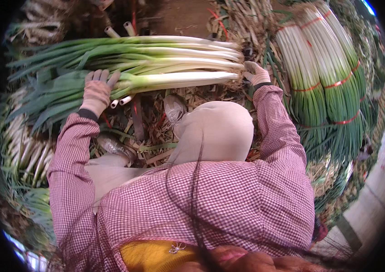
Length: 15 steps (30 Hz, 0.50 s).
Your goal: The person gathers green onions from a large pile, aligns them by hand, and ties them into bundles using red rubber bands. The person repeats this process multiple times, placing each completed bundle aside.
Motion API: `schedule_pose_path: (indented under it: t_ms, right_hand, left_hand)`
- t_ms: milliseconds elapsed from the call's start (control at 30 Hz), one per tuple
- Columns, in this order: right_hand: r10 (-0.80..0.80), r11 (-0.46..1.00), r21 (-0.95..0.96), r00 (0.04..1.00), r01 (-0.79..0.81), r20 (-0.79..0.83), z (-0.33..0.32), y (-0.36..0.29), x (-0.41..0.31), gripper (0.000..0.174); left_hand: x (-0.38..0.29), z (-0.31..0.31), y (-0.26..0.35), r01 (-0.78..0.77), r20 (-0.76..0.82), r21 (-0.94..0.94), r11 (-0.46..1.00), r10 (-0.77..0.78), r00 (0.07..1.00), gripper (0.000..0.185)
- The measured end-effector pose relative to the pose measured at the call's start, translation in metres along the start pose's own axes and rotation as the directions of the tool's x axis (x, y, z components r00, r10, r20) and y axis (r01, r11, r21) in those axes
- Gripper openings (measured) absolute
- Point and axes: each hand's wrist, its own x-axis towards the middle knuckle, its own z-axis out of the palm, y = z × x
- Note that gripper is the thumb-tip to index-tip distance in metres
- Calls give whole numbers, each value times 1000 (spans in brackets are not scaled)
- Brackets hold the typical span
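Long green onions lie side by side across a low rack with pale tube ends, roots to the right and green leaves to the left. My gloved left hand rests over the leafy part of the nearest stalks, fingers spread on top; whether it grips them is unclear. At the root ends is my gloved right hand, its fingers bent against the roots and partly hidden. A red tie hangs at the rack's far side.
Bundles of green onions bound with red ties lie at the right. More onions are heaped at the left. Dry leaf scraps cover the ground round my shoes. Loose stalks with roots lie at the top.
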Motion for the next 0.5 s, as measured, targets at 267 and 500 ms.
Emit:
schedule_pose_path:
  t_ms: [267, 500]
  right_hand:
    - [-392, 502, -743, 882, 442, 261, 47, -60, -31, 66]
    - [-150, 524, -766, 925, 374, 349, 46, -55, -16, 56]
  left_hand:
    - [1, -10, -1, -12, 107, 60, 998, 6, 994, 60]
    - [3, -8, 0, -161, -20, 109, 981, 164, 986, 78]
